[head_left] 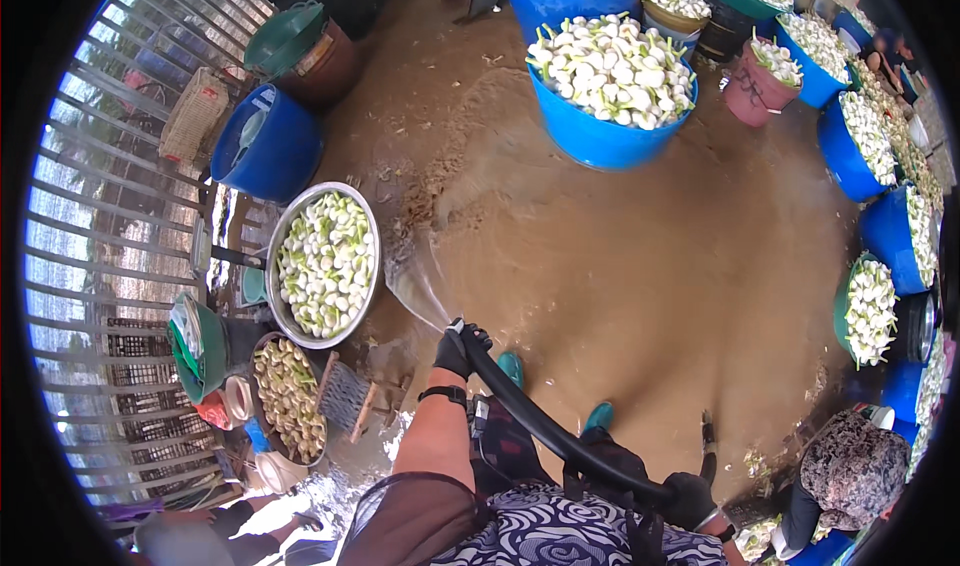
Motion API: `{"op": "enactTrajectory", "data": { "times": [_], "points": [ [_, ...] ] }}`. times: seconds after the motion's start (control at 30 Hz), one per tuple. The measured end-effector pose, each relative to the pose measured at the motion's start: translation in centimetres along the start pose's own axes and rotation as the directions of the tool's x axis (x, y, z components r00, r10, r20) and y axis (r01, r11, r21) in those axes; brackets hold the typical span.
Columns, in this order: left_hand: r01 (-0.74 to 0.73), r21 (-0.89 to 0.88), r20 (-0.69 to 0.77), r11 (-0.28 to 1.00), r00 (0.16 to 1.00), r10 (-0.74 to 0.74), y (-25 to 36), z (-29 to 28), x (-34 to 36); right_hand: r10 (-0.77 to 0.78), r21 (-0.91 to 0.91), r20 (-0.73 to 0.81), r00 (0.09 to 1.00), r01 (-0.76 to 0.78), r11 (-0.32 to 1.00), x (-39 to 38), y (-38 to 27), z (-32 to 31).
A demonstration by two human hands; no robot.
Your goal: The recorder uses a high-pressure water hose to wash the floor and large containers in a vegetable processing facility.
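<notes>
**Hose duty on the wet yard floor**

Hose (540,421), black and thick, runs across my front from low right up to the nozzle end near the middle of the floor. My left hand (458,348), in a black glove with a watch strap at the wrist, is closed tight around the nozzle end, fingers wrapped all the way round. My right hand (688,499), gloved too, is clamped around the hose lower down by my hip. A spray of water (418,288) shoots off up-left onto the muddy brown floor (640,266).

Just beyond the spray sits a round metal basin (327,264) of pale green-white cut vegetables, near the fence side. Behind it stand a blue barrel (268,146) and a brown one with a green lid (287,36). A big blue tub (610,91) heaped with white bulbs stands at the far side, with more blue tubs along the right edge. A pink bucket (758,88) has dark scrawl on it.
</notes>
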State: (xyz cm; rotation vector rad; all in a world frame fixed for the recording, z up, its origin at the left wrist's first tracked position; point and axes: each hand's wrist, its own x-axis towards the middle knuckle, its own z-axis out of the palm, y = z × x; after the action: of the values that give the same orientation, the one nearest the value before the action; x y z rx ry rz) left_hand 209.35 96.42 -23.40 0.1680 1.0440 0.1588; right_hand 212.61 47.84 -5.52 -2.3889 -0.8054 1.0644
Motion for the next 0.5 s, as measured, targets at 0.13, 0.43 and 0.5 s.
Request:
{"op": "enactTrajectory", "data": {
  "times": [0.13,0.43,0.5],
  "points": [
    [-0.001,0.081,-0.002,0.997,1.000,0.001,3.6,1.8,3.5,0.114,0.020,0.112,0.987,-0.117,0.993,2.6,-3.6,1.0],
    [0.103,0.143,-0.010,0.984,0.995,-0.102,9.0,6.4,6.4,0.255,0.152,0.174,0.951,-0.282,0.947,7.2,-11.2,0.3],
    [0.119,0.066,0.022,0.991,0.992,-0.120,10.3,4.6,6.4,0.232,0.152,0.162,0.959,-0.256,0.955,7.8,-11.7,0.1]
  ]
}}
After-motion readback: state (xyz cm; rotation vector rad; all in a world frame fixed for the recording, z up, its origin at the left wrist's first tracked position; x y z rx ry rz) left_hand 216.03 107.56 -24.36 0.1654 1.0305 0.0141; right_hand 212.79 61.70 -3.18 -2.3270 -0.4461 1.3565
